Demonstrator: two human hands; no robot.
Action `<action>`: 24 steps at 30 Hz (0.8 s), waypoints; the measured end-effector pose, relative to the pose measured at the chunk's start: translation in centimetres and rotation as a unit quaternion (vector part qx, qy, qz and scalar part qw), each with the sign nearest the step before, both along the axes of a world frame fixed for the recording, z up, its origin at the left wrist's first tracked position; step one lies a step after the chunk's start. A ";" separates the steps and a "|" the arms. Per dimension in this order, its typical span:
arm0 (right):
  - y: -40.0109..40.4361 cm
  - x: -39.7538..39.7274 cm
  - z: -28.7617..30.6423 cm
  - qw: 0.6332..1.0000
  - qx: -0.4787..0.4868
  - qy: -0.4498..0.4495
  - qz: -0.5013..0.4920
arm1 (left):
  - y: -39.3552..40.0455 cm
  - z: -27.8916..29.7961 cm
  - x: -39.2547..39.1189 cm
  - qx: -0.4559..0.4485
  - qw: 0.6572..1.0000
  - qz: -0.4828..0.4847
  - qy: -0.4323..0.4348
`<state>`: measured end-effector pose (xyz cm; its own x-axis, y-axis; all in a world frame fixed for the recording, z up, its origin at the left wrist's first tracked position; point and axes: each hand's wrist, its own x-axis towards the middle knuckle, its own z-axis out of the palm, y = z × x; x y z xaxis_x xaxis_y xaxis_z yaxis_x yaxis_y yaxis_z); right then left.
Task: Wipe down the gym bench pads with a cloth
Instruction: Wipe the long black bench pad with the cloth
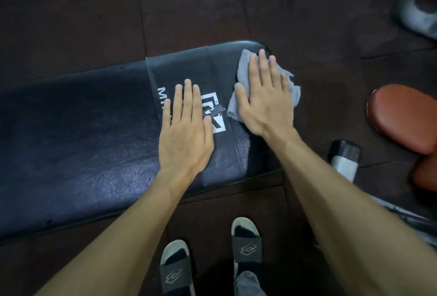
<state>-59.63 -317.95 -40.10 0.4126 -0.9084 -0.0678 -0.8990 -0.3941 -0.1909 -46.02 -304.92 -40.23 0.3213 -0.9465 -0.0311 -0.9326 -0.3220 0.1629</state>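
Note:
A long black bench pad (pixel 78 134) runs from the left edge to the upper middle, with a white logo printed near its right end. A grey cloth (pixel 243 68) lies on that right end. My right hand (pixel 264 97) presses flat on the cloth with straight fingers. My left hand (pixel 186 127) rests flat on the pad just left of the cloth, partly covering the logo.
A brown padded seat (pixel 402 116) sits at the right. Beside it a grey metal frame piece (pixel 343 161) stands on the dark rubber floor (pixel 189 7). A pale curved machine part (pixel 416 11) is at the top right. My feet in slides (pixel 246 243) stand below the bench.

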 end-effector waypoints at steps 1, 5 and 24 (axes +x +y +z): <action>-1.9 0.7 0.0 1.000 0.011 -0.003 0.008 | -0.1 0.1 -0.1 0.002 1.000 0.002 -0.001; -4.7 1.6 -0.2 0.999 0.014 -0.007 0.045 | 0.1 0.3 -0.2 0.007 1.000 0.005 -0.006; 5.4 -5.4 0.9 0.992 0.014 0.054 0.113 | 0.0 0.2 -0.2 0.034 0.999 0.015 0.008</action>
<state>-65.04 -312.57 -39.25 0.5947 -0.7903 -0.1479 -0.8040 -0.5841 -0.1116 -46.21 -304.92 -40.05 0.3490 -0.9318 -0.0996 -0.9196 -0.3609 0.1549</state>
